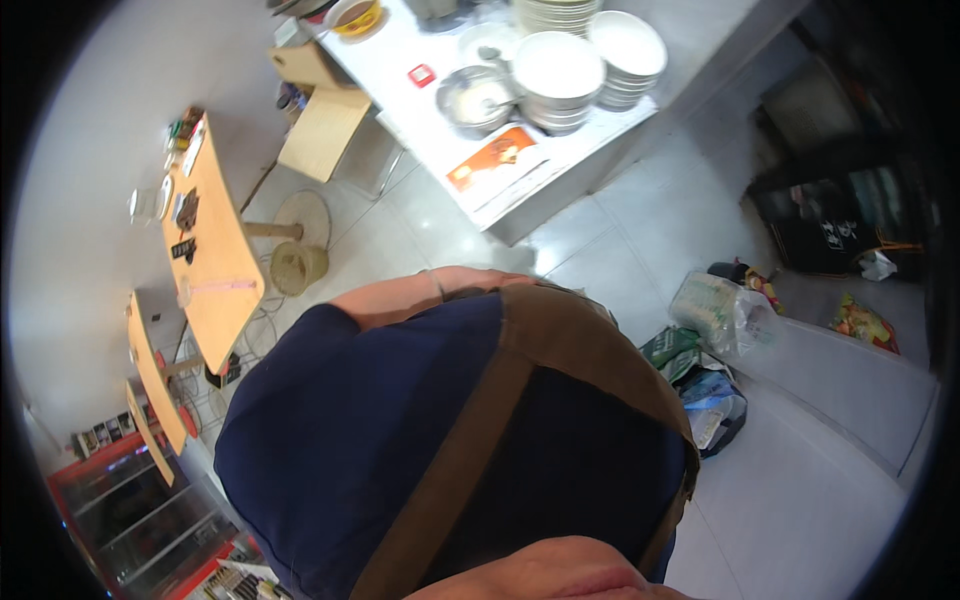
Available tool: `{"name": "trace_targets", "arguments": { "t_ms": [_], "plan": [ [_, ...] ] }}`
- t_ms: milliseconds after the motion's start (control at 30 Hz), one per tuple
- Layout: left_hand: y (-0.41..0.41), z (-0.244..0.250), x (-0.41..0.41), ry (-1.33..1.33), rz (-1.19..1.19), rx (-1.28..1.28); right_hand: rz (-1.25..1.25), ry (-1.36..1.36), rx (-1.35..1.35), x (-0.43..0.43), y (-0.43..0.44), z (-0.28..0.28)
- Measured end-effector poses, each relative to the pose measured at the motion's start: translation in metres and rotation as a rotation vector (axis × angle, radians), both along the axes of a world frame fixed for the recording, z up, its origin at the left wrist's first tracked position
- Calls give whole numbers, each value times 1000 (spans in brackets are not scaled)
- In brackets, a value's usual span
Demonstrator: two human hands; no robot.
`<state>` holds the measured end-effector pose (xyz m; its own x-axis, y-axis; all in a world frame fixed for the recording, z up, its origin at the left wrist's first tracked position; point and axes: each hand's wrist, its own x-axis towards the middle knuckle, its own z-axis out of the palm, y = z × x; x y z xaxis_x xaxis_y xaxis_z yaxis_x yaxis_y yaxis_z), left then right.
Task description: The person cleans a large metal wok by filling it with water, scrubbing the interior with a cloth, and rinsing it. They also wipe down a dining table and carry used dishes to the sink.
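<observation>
My left hand (501, 279) lies in front of my waist, mostly hidden behind my brown apron (585, 330). Its fingers do not show, so I cannot tell what they hold or touch. My right hand is out of view. Ahead stands a white counter (495, 214). On it are stacks of white bowls (559, 64) and a steel bowl (474, 101) with pale contents and a utensil in it. An orange printed sheet (493, 157) lies near the counter's corner. Farther back are a small red box (421, 75) and a yellow bowl (356, 16).
At the left, wooden tables (217, 277) hold small items, with a wooden chair (326, 131) and a waste bin (299, 268) close by. Plastic bags and packages (705, 307) sit at the right. A red-framed glass cabinet (142, 517) stands at the lower left.
</observation>
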<state>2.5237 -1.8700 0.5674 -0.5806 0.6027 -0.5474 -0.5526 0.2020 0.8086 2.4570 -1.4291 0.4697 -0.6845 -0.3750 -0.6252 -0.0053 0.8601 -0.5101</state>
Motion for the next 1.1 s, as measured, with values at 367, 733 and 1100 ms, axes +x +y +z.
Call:
{"name": "trace_targets", "arguments": {
  "t_ms": [367,733,1100],
  "plan": [
    [33,5,-103,-49,65,-78,125,191,-50,-209,-11,63],
    [77,-51,-364,86,27,-87,-185,46,-243,-393,73,6],
    [165,6,-669,583,245,-255,-534,3,-460,-594,89,71]
  ]
}}
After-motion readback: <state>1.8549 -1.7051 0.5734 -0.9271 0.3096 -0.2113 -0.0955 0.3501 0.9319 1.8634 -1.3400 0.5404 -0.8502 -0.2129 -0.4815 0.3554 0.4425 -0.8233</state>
